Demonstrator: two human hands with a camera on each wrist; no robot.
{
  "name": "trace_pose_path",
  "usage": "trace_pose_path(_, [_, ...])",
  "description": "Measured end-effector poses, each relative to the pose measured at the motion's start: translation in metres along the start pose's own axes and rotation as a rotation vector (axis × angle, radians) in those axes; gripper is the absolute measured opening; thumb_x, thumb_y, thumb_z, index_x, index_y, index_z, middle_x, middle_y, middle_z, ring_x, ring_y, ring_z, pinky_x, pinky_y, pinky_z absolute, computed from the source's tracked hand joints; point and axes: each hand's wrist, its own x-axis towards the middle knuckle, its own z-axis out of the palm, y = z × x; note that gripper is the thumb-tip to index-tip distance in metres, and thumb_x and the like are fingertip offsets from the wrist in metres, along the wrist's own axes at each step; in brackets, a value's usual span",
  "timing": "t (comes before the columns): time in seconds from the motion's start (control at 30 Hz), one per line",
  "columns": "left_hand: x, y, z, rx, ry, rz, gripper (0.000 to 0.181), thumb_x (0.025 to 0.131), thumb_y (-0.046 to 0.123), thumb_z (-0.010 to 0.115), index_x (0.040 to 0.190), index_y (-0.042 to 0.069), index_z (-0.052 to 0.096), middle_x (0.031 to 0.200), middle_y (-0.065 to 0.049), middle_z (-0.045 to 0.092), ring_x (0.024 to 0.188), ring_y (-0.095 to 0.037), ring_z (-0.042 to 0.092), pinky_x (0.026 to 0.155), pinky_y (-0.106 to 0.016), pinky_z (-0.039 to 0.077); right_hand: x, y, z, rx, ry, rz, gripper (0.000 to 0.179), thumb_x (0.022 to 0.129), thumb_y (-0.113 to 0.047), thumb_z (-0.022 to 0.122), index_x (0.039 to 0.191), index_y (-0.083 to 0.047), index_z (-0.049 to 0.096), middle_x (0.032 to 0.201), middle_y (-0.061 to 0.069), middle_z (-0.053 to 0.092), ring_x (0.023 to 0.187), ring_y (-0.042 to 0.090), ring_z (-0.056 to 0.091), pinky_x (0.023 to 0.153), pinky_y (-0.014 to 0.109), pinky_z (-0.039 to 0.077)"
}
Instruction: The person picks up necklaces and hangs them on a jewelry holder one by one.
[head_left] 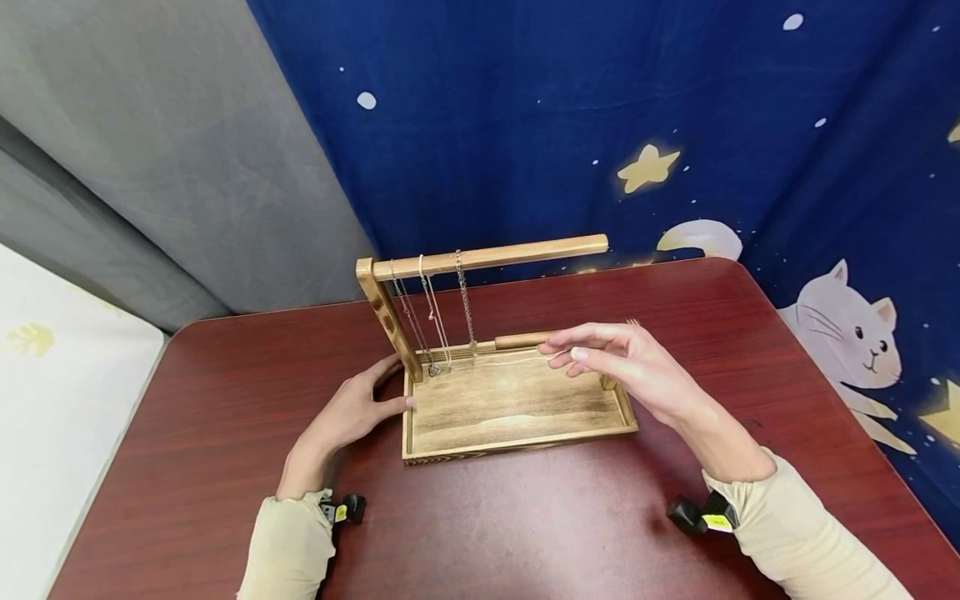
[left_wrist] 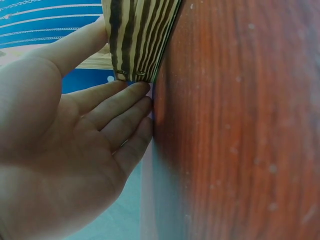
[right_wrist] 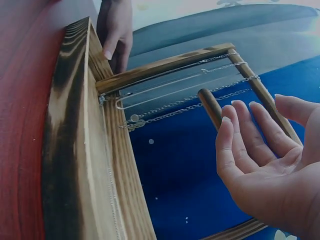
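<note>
A wooden jewelry stand (head_left: 517, 400) has a shallow tray, a tall left post and a long top bar (head_left: 525, 251). Several necklaces (head_left: 465, 300) hang from that bar's left half. My left hand (head_left: 356, 408) holds the tray's left end, thumb at the rim and extended fingers against the outside, as the left wrist view shows. Over the tray's right side my right hand (head_left: 633, 362) hovers with loosely bent fingers and nothing visible in them. Its fingertips overlap the end of a shorter, lower bar (head_left: 517, 341). The right hand partly hides that bar's post.
The stand rests on a dark red table (head_left: 247, 400) with rounded back corners. Behind it hang a grey curtain (head_left: 187, 167) and a blue one (head_left: 510, 125) with stars and a cat. A thin chain (right_wrist: 114, 205) lies along the tray in the right wrist view.
</note>
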Motion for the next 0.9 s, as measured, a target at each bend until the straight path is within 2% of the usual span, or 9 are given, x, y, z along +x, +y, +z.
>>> trace_pose_path(0.13, [0.001,0.000,0.000,-0.002,0.001,0.000,0.078,0.090,0.031,0.075,0.153,0.006,0.037,0.147,-0.014,0.050,0.140,-0.036,0.038,0.112,-0.053,0.033,-0.001,0.005,0.000,-0.002,0.004,0.019,0.030,0.100,-0.004,0.056,0.127,0.005,0.063,0.123,0.018,0.067,0.111,0.039,0.064,0.089,0.040,0.055])
trace_pose_path(0.33, [0.000,-0.001,0.000,-0.005,-0.002,-0.009,0.079,0.090,0.031,0.075,0.153,0.004,0.036,0.148,-0.015,0.049,0.141,-0.036,0.037,0.112,-0.054,0.032,-0.005,0.014,0.003,-0.049,0.010,0.074,0.029,0.099,-0.011,0.061,0.126,-0.003,0.068,0.124,0.012,0.068,0.110,0.033,0.066,0.090,0.042,0.054])
trace_pose_path(0.63, [0.001,-0.001,0.000,-0.007,-0.005,-0.004,0.078,0.090,0.031,0.075,0.153,0.004,0.036,0.148,-0.015,0.049,0.141,-0.036,0.037,0.112,-0.053,0.032,-0.005,0.024,0.004,-0.058,0.025,0.113,0.029,0.097,-0.008,0.062,0.125,-0.004,0.068,0.124,0.012,0.068,0.112,0.032,0.065,0.090,0.039,0.055])
trace_pose_path(0.9, [0.000,-0.001,0.001,-0.002,-0.002,-0.009,0.079,0.090,0.032,0.075,0.154,0.005,0.036,0.148,-0.014,0.049,0.141,-0.036,0.036,0.112,-0.054,0.032,-0.001,0.029,0.009,-0.068,0.044,0.158,0.030,0.096,-0.010,0.065,0.125,-0.005,0.069,0.123,0.011,0.068,0.110,0.026,0.066,0.092,0.045,0.054])
